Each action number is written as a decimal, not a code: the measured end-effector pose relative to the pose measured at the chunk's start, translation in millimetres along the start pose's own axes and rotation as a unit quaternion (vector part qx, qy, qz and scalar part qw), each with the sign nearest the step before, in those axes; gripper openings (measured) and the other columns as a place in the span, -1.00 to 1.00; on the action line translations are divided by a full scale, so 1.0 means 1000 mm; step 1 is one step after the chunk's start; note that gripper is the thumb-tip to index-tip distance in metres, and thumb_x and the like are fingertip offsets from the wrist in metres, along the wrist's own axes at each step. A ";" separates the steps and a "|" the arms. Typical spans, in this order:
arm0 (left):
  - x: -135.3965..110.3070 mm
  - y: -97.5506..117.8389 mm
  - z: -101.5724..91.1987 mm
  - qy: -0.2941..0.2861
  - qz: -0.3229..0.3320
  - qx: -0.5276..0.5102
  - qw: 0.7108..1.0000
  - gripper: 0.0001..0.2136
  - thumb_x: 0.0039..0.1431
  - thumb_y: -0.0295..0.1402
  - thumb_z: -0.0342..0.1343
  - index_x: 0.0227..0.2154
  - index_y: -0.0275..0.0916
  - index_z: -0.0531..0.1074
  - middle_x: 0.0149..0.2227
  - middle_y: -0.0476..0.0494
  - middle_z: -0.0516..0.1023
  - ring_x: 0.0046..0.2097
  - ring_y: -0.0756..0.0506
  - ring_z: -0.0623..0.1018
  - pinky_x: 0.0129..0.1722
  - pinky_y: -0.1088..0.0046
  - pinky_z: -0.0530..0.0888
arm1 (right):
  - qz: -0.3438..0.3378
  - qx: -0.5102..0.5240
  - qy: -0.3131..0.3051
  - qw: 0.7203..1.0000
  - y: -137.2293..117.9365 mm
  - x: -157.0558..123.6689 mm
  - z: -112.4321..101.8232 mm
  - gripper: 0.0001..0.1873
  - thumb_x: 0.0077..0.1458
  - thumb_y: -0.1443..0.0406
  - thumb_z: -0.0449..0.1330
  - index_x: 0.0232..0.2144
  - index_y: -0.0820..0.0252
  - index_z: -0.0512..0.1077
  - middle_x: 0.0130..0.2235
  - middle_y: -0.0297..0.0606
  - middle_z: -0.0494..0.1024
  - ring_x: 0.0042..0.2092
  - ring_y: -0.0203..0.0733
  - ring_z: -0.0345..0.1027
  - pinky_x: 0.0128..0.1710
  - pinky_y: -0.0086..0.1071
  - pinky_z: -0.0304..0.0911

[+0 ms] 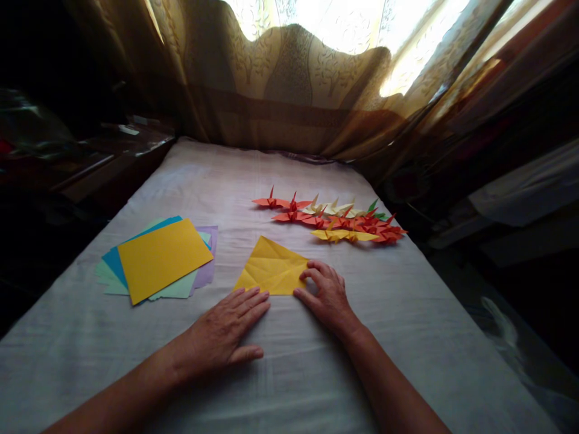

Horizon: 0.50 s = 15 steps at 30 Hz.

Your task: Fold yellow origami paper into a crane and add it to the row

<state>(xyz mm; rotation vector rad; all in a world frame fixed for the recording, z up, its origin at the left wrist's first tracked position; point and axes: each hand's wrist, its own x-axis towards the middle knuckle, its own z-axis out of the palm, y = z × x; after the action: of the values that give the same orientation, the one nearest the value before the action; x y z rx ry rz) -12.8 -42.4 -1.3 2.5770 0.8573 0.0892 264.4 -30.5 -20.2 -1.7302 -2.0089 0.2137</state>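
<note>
A creased sheet of yellow origami paper lies on the white cloth between my hands. My left hand rests flat, fingers outstretched, with its fingertips at the paper's lower left edge. At the right corner, my right hand has its fingers curved and apart, the thumb and forefinger touching the paper's edge. Whether the right fingers pinch the paper is hard to make out, but they look spread. Crossing fold lines show on the sheet.
Left of the paper sits a stack of coloured sheets, yellow on top, with blue, green and purple beneath. Several folded paper cranes in red, cream, yellow and green stand in rows at the back right. A patterned curtain hangs behind the cloth-covered surface.
</note>
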 end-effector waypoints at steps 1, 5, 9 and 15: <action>-0.001 -0.001 -0.002 -0.007 -0.001 -0.001 1.000 -0.31 0.30 0.14 -0.12 0.36 -0.12 0.03 0.39 -0.17 0.09 0.39 -0.23 0.12 0.37 0.14 0.04 | 0.001 0.002 0.001 1.000 0.000 0.000 0.000 -0.81 0.04 0.20 0.31 -0.24 0.03 0.48 0.06 -0.21 0.47 0.08 0.01 0.32 0.03 -0.10 0.17; -0.005 -0.001 -0.011 -0.046 -0.008 -0.002 0.999 -0.29 0.30 0.15 -0.14 0.38 -0.12 -0.01 0.39 -0.18 0.06 0.40 -0.24 0.09 0.37 0.10 -0.01 | 0.002 0.006 0.007 1.000 0.002 0.000 0.002 -0.80 0.03 0.19 0.32 -0.24 0.04 0.48 0.05 -0.20 0.47 0.08 0.03 0.32 0.03 -0.08 0.18; -0.009 -0.002 -0.022 -0.062 -0.009 -0.009 0.998 -0.33 0.33 0.11 -0.16 0.38 -0.10 -0.03 0.39 -0.16 0.07 0.39 -0.22 0.10 0.37 0.10 -0.03 | -0.003 0.009 0.013 1.000 0.004 0.000 0.004 -0.79 0.02 0.19 0.33 -0.24 0.03 0.48 0.05 -0.19 0.47 0.08 0.04 0.33 0.03 -0.07 0.18; -0.018 -0.005 -0.034 -0.083 -0.030 0.004 0.996 -0.36 0.35 0.10 -0.18 0.37 -0.12 0.02 0.38 -0.16 0.08 0.39 -0.23 0.11 0.37 0.08 -0.05 | -0.006 0.005 0.019 1.000 0.005 0.000 0.005 -0.79 0.02 0.20 0.33 -0.25 0.03 0.49 0.06 -0.19 0.47 0.08 0.03 0.33 0.02 -0.08 0.18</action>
<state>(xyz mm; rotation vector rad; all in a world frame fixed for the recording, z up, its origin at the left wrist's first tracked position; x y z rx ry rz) -36.5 -36.4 29.2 2.5209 0.8721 -0.1436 267.0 -28.9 -26.6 -1.7035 -1.9874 0.1861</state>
